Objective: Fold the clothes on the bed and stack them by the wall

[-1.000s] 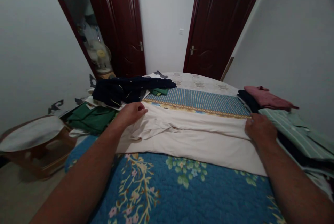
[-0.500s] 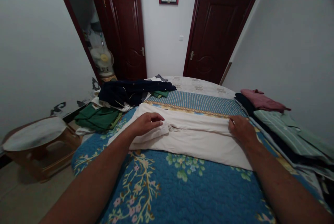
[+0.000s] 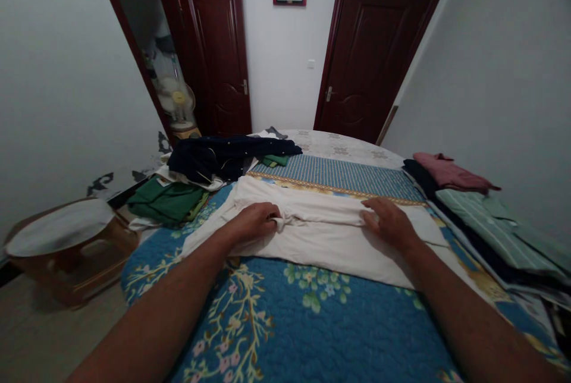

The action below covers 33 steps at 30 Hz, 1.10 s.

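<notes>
A white garment [image 3: 330,240] lies in a long folded strip across the blue flowered quilt [image 3: 330,335]; its exact kind does not show. At the left part of the strip, my left hand [image 3: 256,222] is closed, pinching a bunched bit of the white cloth between thumb and fingers. My right hand [image 3: 390,222] rests farther right on the same garment. Its thumb and fingers are apart, touching the upper fold without a clear grip. Creases run through the cloth between the two hands.
On the left lie a dark navy garment [image 3: 223,154] and folded green clothes [image 3: 167,201]. To the right are a striped light green shirt [image 3: 482,219] and a folded pink shirt [image 3: 450,172]. A wooden stool [image 3: 62,231] stands beside the bed at left.
My right hand has moved left along the garment from its right end and opened. My left hand has lowered and closed on the cloth.
</notes>
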Motion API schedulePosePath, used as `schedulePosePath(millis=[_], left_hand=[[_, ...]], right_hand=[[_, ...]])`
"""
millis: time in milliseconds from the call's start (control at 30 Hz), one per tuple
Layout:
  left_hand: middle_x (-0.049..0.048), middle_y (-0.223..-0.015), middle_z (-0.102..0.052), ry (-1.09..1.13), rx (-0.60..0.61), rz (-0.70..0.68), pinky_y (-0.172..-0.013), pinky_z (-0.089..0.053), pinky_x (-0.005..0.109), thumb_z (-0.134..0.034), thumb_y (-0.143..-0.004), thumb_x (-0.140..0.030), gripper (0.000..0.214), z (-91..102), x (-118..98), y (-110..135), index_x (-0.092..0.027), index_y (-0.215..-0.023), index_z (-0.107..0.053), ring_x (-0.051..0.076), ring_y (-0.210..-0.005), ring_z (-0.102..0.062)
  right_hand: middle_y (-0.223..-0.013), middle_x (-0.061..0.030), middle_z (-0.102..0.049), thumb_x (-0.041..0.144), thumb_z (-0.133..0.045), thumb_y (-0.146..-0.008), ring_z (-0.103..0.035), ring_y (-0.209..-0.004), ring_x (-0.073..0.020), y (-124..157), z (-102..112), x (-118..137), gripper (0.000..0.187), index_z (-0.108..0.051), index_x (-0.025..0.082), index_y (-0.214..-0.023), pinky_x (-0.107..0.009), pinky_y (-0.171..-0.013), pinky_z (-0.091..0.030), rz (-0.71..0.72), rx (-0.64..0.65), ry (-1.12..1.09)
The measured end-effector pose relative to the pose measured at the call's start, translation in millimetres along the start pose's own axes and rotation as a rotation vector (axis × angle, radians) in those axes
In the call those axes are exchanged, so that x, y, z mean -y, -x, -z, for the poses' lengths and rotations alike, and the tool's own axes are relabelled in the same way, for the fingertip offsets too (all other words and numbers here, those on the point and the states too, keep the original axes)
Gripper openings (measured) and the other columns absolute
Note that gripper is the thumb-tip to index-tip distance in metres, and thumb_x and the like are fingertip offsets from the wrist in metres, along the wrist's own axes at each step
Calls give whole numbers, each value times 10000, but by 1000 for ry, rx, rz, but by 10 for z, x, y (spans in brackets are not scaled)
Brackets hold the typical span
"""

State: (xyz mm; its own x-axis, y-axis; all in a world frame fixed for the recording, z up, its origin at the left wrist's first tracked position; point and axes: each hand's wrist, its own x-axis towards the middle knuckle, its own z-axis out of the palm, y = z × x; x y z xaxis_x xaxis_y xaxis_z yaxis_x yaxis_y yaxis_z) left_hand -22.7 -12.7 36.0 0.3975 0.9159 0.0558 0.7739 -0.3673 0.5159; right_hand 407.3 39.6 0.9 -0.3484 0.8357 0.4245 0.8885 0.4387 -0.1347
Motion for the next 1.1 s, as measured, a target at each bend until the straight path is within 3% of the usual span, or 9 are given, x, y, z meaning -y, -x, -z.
schedulePosePath(millis=[133, 233, 400, 567, 667, 767, 900, 967, 1100], left_hand=[[3, -803, -705, 254, 119, 17, -665, -446, 273, -611, -896, -442, 322, 141, 115, 16, -188, -1023, -760, 176, -717, -608], [27, -834, -748, 250, 167, 9, -684, -458, 277, -613, -925, -512, 376, 163, 176, 23, -186, -973, -792, 184, -740, -640], [85, -1019, -825, -44, -38, 38, -829, -506, 305, -579, -972, -404, 331, 149, 323, -12, -204, -1015, -839, 235, -937, -727], [151, -1204, -801, -297, -297, 375, -926, -523, 347, -553, -991, -344, 327, 220, 547, -23, -186, -1124, -808, 293, -1135, -732], [177, -1209, -791, -369, -306, 512, -910, -530, 378, -549, -1011, -382, 328, 234, 592, 15, -181, -1145, -771, 325, -1143, -734], [181, -1246, -777, -399, -256, 545, -928, -533, 387, -538, -1035, -424, 357, 193, 521, 42, -186, -1234, -715, 325, -1152, -733], [198, -1328, -725, -466, -249, 546, -957, -538, 409, -507, -1059, -407, 394, 83, 375, 29, -185, -1360, -631, 338, -1202, -715], [211, -1330, -708, -484, -249, 537, -954, -541, 421, -486, -1069, -380, 391, 37, 344, 11, -181, -1383, -608, 347, -1210, -709], [208, -1315, -699, -479, -250, 527, -948, -545, 431, -459, -1086, -366, 368, -5, 372, -14, -191, -1379, -597, 351, -1207, -706]], right_hand=[[-1261, -140, -744, 326, -587, -1044, -659, -1168, -278, -1, -114, 523, 318, -735, 198, -1294, -405, -1059, -516, 228, 95, -89], [-1211, -127, -753, 265, -550, -1073, -654, -1125, -259, 2, -206, 742, 266, -770, 192, -1203, -386, -1028, -508, 302, 122, -57], [-1181, -126, -758, 241, -525, -1084, -654, -1105, -261, 14, -195, 776, 270, -781, 194, -1153, -385, -1015, -506, 285, 112, -25], [-1180, -132, -759, 252, -556, -1060, -661, -1088, -268, 10, -133, 1025, 250, -765, 199, -1186, -404, -1001, -521, 299, 61, -99], [-1116, -123, -756, 331, -591, -1065, -664, -1044, -263, 11, -155, 1405, 220, -757, 203, -1130, -381, -948, -526, 333, 98, -119], [-1095, -113, -742, 489, -661, -1038, -659, -1024, -267, 9, -217, 1860, 285, -727, 224, -1118, -365, -886, -516, 304, 130, -98], [-1013, -131, -721, 672, -646, -1007, -662, -948, -295, -72, -372, 2329, 456, -684, 224, -1084, -375, -800, -495, 139, 121, -20], [-962, -126, -714, 642, -613, -1033, -656, -886, -291, -138, -468, 2443, 413, -669, 233, -1045, -366, -757, -475, 63, 113, -4], [-965, -96, -702, 369, -595, -1050, -633, -868, -262, -220, -582, 2453, 125, -645, 256, -1035, -331, -736, -444, 26, 85, -68]])
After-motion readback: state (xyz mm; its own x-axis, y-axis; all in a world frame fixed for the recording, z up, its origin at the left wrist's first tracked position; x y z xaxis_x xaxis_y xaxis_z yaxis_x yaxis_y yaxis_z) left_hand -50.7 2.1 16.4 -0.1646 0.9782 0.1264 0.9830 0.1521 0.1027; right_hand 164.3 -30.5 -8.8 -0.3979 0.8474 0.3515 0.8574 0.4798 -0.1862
